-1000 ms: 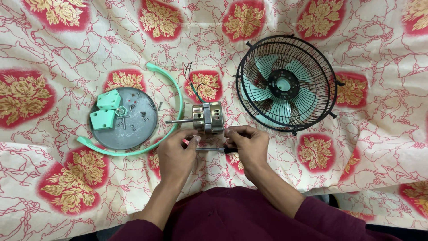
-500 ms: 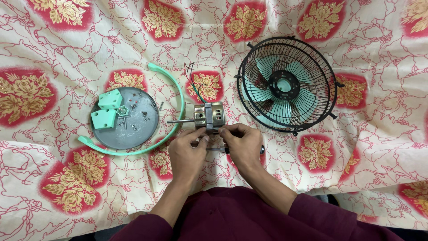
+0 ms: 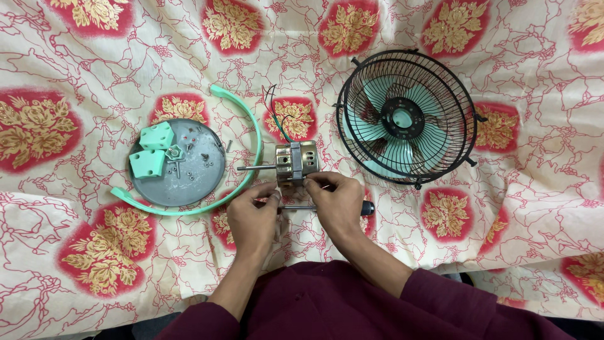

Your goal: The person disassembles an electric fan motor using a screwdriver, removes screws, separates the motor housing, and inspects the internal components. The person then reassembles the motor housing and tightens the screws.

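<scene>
A brass-coloured fan motor (image 3: 297,162) with a steel shaft pointing left and loose wires lies mid-cloth. My left hand (image 3: 251,217) curls its fingertips against the motor's near left corner. The fingers of my right hand (image 3: 333,201) pinch the motor's near edge. A screwdriver (image 3: 297,206) lies on the cloth just below, its shaft showing between my hands. Its black handle sticks out to the right of my right hand.
To the left are a grey round base plate (image 3: 201,182) holding two mint-green blocks (image 3: 151,151) and small screws, and a mint-green curved ring piece (image 3: 251,132). A black wire fan cage (image 3: 406,116) with mint blades sits at the right. All of it rests on a floral cloth (image 3: 94,75).
Both hands have moved up from the screwdriver to the motor's near edge. The screwdriver now lies beneath them.
</scene>
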